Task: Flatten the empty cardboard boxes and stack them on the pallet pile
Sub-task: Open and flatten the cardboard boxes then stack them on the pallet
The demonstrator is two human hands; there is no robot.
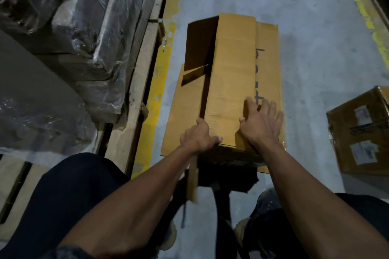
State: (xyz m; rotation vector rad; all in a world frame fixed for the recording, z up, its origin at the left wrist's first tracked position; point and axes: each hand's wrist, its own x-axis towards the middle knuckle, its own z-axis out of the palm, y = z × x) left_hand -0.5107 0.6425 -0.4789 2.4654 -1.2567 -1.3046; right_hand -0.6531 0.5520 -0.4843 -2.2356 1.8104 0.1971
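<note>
Cardboard box (229, 82) lies on the concrete floor (315, 27) just ahead of the person, mid-flattening: left hand (197, 135) curled over its near edge, right hand (262, 121) pressing open-fingered on top, so next, I judge, push the raised panel down toward the far open end.

Bare forearms, dark navy trousers (63, 195) and worn, dusty grey-tan shoes (265, 202).

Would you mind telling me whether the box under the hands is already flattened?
Not fully. The cardboard box still stands raised, with an open gap on its left side; the left hand grips its edge and the right hand presses on top.
</note>
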